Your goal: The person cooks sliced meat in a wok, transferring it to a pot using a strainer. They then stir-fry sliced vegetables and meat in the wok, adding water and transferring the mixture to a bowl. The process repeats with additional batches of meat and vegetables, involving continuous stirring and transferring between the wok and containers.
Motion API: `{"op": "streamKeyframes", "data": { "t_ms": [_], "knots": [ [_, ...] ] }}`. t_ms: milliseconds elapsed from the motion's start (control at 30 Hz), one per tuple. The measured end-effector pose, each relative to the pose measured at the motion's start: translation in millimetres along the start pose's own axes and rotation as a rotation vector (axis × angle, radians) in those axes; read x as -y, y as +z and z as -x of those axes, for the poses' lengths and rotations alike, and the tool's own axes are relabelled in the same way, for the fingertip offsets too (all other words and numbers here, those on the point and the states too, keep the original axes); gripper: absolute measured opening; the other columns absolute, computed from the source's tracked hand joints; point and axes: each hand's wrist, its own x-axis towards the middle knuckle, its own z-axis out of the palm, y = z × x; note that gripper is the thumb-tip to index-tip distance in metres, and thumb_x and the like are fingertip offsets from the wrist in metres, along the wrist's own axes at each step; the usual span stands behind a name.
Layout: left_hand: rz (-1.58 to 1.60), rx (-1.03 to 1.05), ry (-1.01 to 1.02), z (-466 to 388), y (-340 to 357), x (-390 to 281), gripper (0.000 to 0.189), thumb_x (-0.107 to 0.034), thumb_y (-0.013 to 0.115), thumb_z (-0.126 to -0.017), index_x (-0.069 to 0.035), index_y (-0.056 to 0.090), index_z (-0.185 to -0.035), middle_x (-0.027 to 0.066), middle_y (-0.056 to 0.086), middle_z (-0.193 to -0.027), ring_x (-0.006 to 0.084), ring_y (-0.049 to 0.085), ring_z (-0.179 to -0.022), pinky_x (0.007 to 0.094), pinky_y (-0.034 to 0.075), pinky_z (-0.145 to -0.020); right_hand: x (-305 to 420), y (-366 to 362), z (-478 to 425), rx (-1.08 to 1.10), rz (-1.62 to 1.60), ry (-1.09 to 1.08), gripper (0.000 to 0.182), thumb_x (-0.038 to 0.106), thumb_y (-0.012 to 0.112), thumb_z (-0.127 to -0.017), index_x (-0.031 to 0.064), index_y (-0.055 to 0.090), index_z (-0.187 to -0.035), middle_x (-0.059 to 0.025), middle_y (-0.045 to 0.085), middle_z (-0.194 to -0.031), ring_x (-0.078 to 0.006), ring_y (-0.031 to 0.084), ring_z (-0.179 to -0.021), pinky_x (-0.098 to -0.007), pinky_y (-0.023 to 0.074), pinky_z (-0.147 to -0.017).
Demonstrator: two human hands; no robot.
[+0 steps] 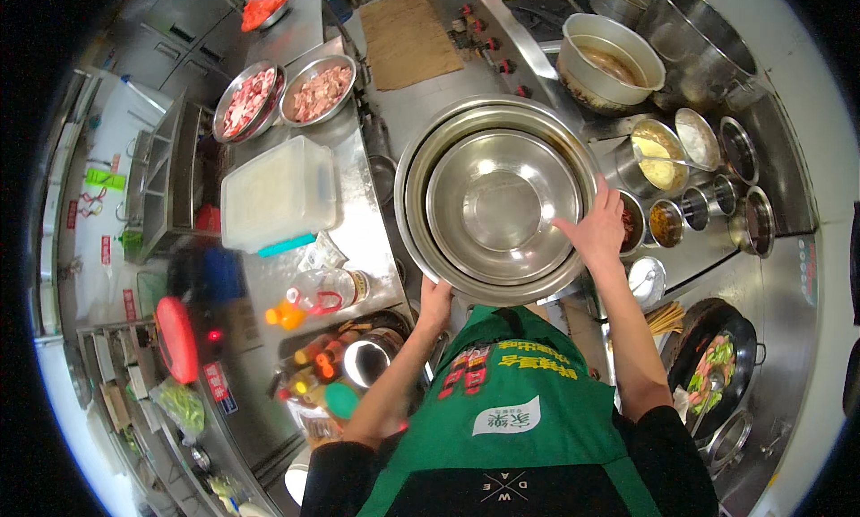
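Observation:
Nested stainless steel mixing bowls (504,208) are held up in front of my green apron (510,389). The inner bowl shows a bare, shiny bottom. My left hand (437,305) grips the outer rim at the lower left, its fingers mostly hidden beneath. On the right side, my right hand (601,225) clasps the rims, with the thumb reaching over the inner bowl and the fingers along the outside edge. The bowls hang over the aisle between the left worktable (353,181) and the stove counter at right.
Two bowls of raw meat (316,90) and a lidded plastic container (279,191) stand on the left table, near a plastic bottle (336,290). Seasoning pots (665,222), a large pot (611,60) and a wok (742,329) with sliced food line the right side.

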Motion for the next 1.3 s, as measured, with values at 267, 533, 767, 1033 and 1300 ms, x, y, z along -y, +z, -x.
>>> {"op": "streamKeyframes", "data": {
  "t_ms": [267, 533, 767, 1033, 1300],
  "knots": [
    [-0.052, -0.162, -0.108, -12.9, -21.8, 42.2, 0.043, -0.005, 0.051, -0.086, 0.001, 0.046, -0.128, 0.0073, 0.06, -0.114, 0.0189, 0.057, -0.101, 0.032, 0.046, -0.088, -32.8, 106.8, -95.1, 0.232, 0.09, -0.1, 0.037, 0.003, 0.054, -0.083, -0.0031, 0.044, -0.117, -0.0244, 0.056, -0.11, -0.0408, 0.058, -0.101, -0.045, 0.0519, -0.081],
    [0.013, -0.344, -0.291, -19.7, -44.3, 95.1, 0.015, -0.007, 0.056, -0.079, 0.005, 0.061, -0.087, 0.0037, 0.062, -0.08, 0.0154, 0.057, -0.075, 0.0308, 0.045, -0.068, 52.1, 96.0, -166.5, 0.283, 0.156, -0.325, 0.018, 0.007, 0.054, -0.085, -0.0047, 0.05, -0.097, -0.0283, 0.064, -0.095, -0.0413, 0.066, -0.081, -0.0475, 0.0534, -0.073],
    [0.001, -0.398, -0.493, -24.3, -93.3, 166.0, 0.037, -0.014, 0.059, -0.08, 0.005, 0.055, -0.111, 0.0092, 0.061, -0.097, 0.0203, 0.057, -0.085, 0.0342, 0.046, -0.074, 102.9, 297.1, -248.8, 0.706, -0.537, -0.068, 0.039, 0.011, 0.059, -0.079, -0.0136, 0.052, -0.107, -0.0292, 0.063, -0.088, -0.0356, 0.068, -0.061, -0.0392, 0.0565, -0.053],
    [0.046, -0.554, -0.713, 6.2, -97.6, 169.5, 0.051, -0.008, 0.056, -0.082, 0.001, 0.041, -0.13, 0.0135, 0.055, -0.118, 0.0256, 0.058, -0.104, 0.0373, 0.048, -0.089, 230.0, 567.5, -210.4, 0.783, -0.826, 0.382, 0.018, 0.01, 0.064, -0.08, -0.0048, 0.061, -0.089, -0.0169, 0.065, -0.083, -0.0287, 0.067, -0.07, -0.0362, 0.0585, -0.061],
    [0.246, -0.563, -0.559, -5.7, -95.3, 152.5, 0.032, -0.004, 0.058, -0.08, 0.004, 0.057, -0.11, 0.0103, 0.064, -0.103, 0.0231, 0.061, -0.096, 0.0348, 0.048, -0.085, 129.9, 442.2, -171.8, 0.569, -0.608, -0.417, 0.035, 0.024, 0.066, -0.082, 0.0034, 0.062, -0.109, -0.0167, 0.063, -0.11, -0.0333, 0.059, -0.104, -0.0426, 0.0469, -0.089]
  ]
}}
